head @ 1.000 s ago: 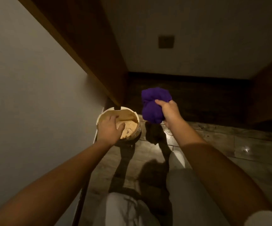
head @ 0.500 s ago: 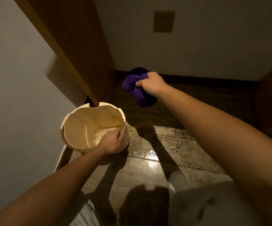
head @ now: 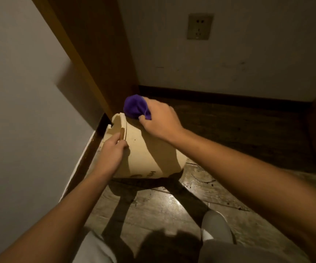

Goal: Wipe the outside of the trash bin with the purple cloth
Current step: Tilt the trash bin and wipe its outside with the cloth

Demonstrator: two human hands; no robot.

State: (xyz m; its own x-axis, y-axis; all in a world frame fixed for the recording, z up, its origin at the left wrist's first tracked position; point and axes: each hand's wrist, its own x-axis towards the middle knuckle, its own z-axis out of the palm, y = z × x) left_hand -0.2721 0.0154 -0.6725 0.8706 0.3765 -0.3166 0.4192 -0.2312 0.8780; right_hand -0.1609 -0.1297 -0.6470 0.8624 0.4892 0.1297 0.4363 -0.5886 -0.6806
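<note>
— Right hand [head: 158, 118] first: what has it got?

— Fingers curled tight round the bunched cloth [head: 135, 107], pressing it onto the bin [head: 149, 149] just under the knuckles, up near the rim.

— And the left hand [head: 111, 152]?

— Closed on the near rim, thumb outside on the wall, fingers hooked in by a brown tab. It steadies the bin.

— How does the bin lie from the cloth hand?

— Directly below and toward the person. It is tipped on its side, mouth toward the wall [head: 20, 92] beyond the left hand, base toward the floor [head: 163, 205] on the right hand's side. Its long axis runs from the rim down and to the right, so I judge the stroke should follow the wall from rim to base. Right hand is the one on the job; left only holds.

— What differs from half a second ago?

— Then the bin stood mouth-up, its inside showing, and the cloth hung in the air well beyond it. Now the bin is tilted over and the cloth touches its outside.
</note>
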